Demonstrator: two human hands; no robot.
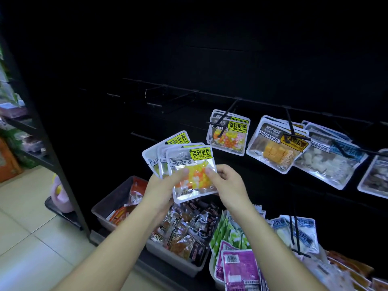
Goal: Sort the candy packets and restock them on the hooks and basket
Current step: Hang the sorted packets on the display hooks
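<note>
Nearest, purple packets (239, 269) lie at lower right. Beside them a grey bin (174, 263) holds dark wrapped sweets, and a second bin (113, 198) behind it holds orange sachets. Above the bins, the left hand (161, 185) grips a fan of three jellybean packets (184, 162), thumb on the front, while the right hand (226, 185) pinches the front packet's right edge. The packets look light, thin and glossy, probably slippery, so the flat sealed borders are the best hold. Farther back, matching packets (228, 135) hang on a hook (227, 114).

The front packet (189, 162) hides much of two rear packets (154, 157); the rightmost hanging packet (375, 175) is cropped.
</note>
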